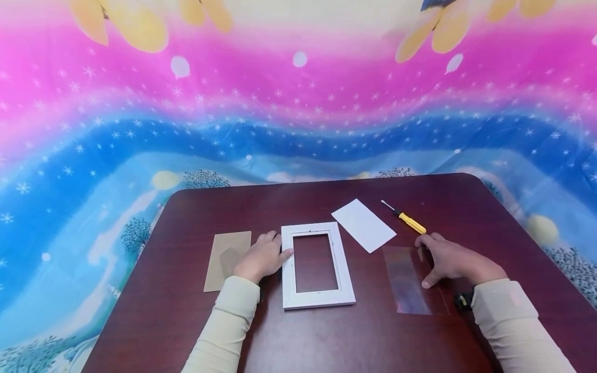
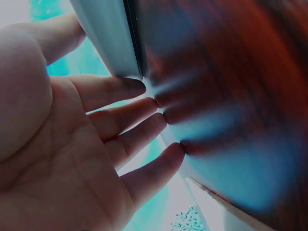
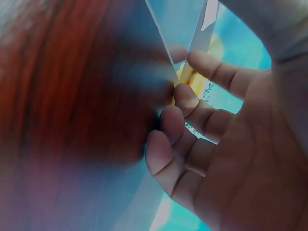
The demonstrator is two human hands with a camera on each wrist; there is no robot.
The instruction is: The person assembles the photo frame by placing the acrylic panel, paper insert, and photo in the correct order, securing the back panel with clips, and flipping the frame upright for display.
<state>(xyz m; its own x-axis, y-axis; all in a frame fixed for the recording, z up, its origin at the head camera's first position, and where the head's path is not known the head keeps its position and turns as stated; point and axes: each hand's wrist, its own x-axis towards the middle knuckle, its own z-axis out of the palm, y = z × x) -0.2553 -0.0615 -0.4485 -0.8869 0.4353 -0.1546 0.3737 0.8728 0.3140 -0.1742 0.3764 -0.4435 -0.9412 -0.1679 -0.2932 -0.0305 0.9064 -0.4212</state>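
Note:
A white picture frame lies flat with its middle opening showing bare table. My left hand rests at its left side, thumb on the frame's edge. In the left wrist view, that hand's other fingers stretch out, fingertips on the tabletop and the index beside the frame. Over the right part of a clear plastic sheet is my right hand, thumb and index spread apart. In the right wrist view, its thumb tip meets the sheet and the other fingers bend softly, tips at the table.
A brown backing board lies left of the left hand. Behind the frame and to its right is a white card. A yellow-handled screwdriver lies just beyond the right hand. The dark red table ends at a patterned cloth.

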